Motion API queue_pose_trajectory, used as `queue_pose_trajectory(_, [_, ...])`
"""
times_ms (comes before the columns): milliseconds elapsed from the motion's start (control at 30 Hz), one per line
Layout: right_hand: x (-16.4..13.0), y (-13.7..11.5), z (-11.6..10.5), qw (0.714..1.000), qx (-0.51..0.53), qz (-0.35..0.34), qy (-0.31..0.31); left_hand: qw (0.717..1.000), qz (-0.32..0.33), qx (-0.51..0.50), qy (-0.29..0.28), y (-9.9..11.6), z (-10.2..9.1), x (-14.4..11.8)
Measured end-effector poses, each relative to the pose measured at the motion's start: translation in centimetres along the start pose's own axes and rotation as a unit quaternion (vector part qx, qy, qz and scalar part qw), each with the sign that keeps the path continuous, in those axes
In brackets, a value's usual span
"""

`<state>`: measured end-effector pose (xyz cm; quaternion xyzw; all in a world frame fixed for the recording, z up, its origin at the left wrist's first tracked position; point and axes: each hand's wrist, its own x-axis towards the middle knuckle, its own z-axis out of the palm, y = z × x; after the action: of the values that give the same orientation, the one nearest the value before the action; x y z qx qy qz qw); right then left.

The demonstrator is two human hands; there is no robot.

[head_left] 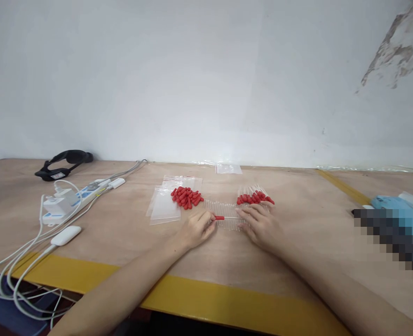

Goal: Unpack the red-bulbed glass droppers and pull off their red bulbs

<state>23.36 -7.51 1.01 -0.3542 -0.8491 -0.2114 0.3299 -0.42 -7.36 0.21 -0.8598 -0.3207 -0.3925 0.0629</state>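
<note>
My left hand (200, 227) pinches a red rubber bulb (219, 218) between thumb and fingers. A thin glass dropper tube (230, 218) runs from the bulb to the fingertips of my right hand (260, 225), which grip its other end. Under and around the fingertips lies a row of bare glass tubes (220, 206), side by side and partly hidden by my hands. Beyond my left hand is a heap of loose red rubber bulbs (186, 198). Several droppers with red bulbs fitted (255, 197) lie just beyond my right hand, bulbs toward me.
Clear plastic bags (165, 205) lie beneath and beside the bulb heap; another small bag (229, 169) is near the wall. At left are a power strip (83, 195), white cables and a black strapped device (64, 164). A blue package (395, 207) and a pixelated dark object lie right.
</note>
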Motion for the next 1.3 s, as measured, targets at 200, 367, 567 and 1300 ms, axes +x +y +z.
queue_pose_trajectory(200, [-0.1,-1.2,1.5,1.000,0.012,-0.026,-0.008,0.999,0.043,0.027,-0.007,1.0,-0.2,0.7])
queue_pose_trajectory(367, [-0.2,-2.0,1.5,0.998,0.043,-0.037,-0.001,0.993,0.088,0.070,-0.039,1.2,0.3,1.3])
queue_pose_trajectory(567, [-0.1,-2.7,1.5,0.997,0.064,-0.049,0.004,0.986,0.109,0.094,-0.083,1.7,0.4,1.2])
queue_pose_trajectory(1300, [-1.6,3.4,-1.3,0.992,0.036,0.116,0.038,0.992,-0.053,0.105,-0.048,-1.8,-3.0,0.8])
